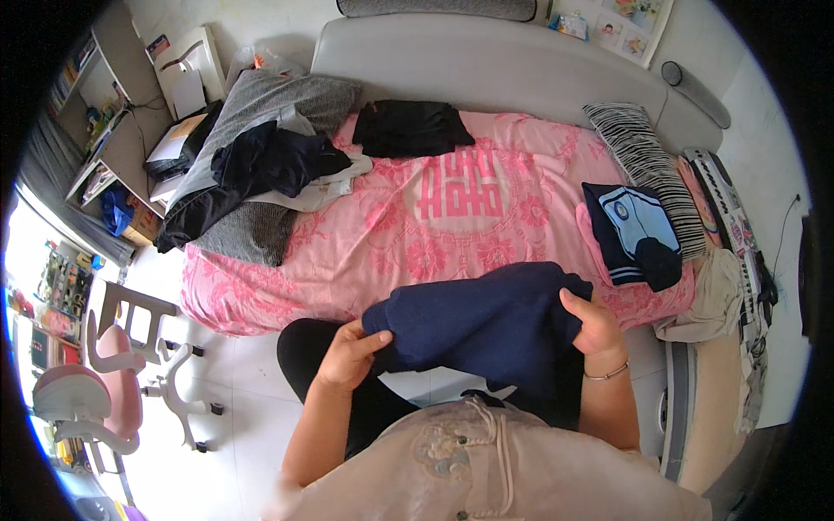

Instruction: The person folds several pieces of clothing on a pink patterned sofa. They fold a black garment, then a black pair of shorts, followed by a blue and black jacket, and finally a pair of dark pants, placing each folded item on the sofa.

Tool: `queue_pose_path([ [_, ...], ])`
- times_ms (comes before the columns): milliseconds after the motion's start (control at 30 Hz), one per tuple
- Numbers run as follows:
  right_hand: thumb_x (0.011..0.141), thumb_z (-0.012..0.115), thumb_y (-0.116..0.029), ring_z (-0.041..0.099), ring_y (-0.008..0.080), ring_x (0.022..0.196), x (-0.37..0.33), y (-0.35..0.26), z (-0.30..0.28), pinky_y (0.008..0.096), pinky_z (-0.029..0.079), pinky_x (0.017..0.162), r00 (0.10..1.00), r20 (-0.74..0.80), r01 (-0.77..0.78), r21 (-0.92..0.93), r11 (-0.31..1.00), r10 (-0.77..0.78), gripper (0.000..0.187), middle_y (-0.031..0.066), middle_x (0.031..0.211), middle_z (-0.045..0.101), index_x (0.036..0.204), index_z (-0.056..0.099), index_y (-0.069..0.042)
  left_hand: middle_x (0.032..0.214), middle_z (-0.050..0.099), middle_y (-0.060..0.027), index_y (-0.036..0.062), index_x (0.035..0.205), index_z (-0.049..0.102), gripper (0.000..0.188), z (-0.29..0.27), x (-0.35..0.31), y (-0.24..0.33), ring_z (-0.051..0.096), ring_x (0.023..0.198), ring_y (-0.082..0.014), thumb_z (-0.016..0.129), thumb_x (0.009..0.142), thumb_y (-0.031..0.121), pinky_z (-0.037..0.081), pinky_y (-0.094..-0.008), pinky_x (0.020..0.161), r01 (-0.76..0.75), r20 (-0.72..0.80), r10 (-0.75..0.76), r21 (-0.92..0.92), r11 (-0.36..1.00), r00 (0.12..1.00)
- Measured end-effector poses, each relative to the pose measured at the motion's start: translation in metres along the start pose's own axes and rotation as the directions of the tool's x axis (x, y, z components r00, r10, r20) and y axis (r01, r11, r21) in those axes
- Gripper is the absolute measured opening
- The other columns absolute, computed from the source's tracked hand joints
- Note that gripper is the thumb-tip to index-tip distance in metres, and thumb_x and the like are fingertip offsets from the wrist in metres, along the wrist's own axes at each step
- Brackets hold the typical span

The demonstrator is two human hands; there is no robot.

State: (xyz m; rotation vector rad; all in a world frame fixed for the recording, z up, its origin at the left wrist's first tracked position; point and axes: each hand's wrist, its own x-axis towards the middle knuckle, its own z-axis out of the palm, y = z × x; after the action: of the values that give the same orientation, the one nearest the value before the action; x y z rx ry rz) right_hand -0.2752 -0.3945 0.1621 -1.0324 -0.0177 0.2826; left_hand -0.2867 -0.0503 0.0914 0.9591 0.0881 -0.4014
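A dark navy garment, its exact kind hard to make out, is stretched between my two hands above my lap. My left hand grips its left end with the thumb on top. At the other end my right hand pinches the cloth, thumb showing and fingers mostly hidden behind it. The garment's far edge reaches over the near side of the bed, which has a pink patterned cover. Folded black clothing lies toward the back of the bed. On the right sits a folded navy and light-blue garment stack.
Loose dark clothes are heaped over grey pillows on the bed's left. A zebra-striped pillow leans at the right, near a keyboard. A pink and white swivel chair stands on the floor at left, below shelves.
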Motion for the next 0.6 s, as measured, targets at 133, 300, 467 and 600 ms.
queue_pose_path([
  [133,0.093,0.054,-0.01,0.06,0.0179,0.102,0.0,0.003,-0.006,0.0326,0.047,0.092,1.0,0.0,-0.016,0.001,1.0,0.016,0.027,0.009,0.113,0.063,0.117,0.058,0.001,0.109,0.065,-0.01,-0.0058,0.115,0.059,0.029,0.009,-0.002,0.023,0.062,0.098,-0.0189,0.058,0.09,0.01,0.048,-0.0331,0.09,-0.12,-0.13,0.141,0.158,0.98,0.981],
  [300,0.094,0.055,-0.014,0.061,0.0148,0.1,0.0,0.004,0.005,0.0306,0.047,0.09,0.999,0.015,-0.039,0.07,0.997,0.038,0.026,0.0058,0.111,0.064,0.116,0.059,0.0,0.117,0.061,-0.0114,-0.0044,0.125,0.05,0.059,0.005,-0.01,0.022,0.06,0.106,-0.0223,0.073,0.079,0.025,0.045,-0.0348,0.095,-0.148,0.048,0.154,-0.101,0.984,0.987],
  [467,0.093,0.053,-0.012,0.059,0.023,0.109,0.001,0.01,-0.013,0.0357,0.045,0.096,0.998,-0.004,-0.056,0.065,0.996,0.056,0.032,0.0138,0.118,0.061,0.12,0.054,0.006,0.121,0.06,-0.0137,-0.0046,0.129,0.046,0.077,-0.001,-0.016,-0.008,0.057,0.112,-0.0262,0.08,0.061,0.012,0.042,-0.039,0.1,-0.014,0.136,0.043,-0.204,0.979,0.99],
  [600,0.087,0.061,-0.011,0.06,0.0145,0.094,-0.006,-0.004,-0.007,0.029,0.045,0.086,0.998,-0.007,0.067,-0.223,0.973,-0.07,0.026,0.0038,0.103,0.066,0.109,0.063,0.002,0.113,0.064,-0.0109,-0.0055,0.122,0.053,0.057,0.012,-0.018,0.027,0.061,0.103,-0.0217,0.071,0.067,-0.006,0.047,-0.0354,0.094,-0.116,0.1,0.106,0.097,0.989,0.989],
])
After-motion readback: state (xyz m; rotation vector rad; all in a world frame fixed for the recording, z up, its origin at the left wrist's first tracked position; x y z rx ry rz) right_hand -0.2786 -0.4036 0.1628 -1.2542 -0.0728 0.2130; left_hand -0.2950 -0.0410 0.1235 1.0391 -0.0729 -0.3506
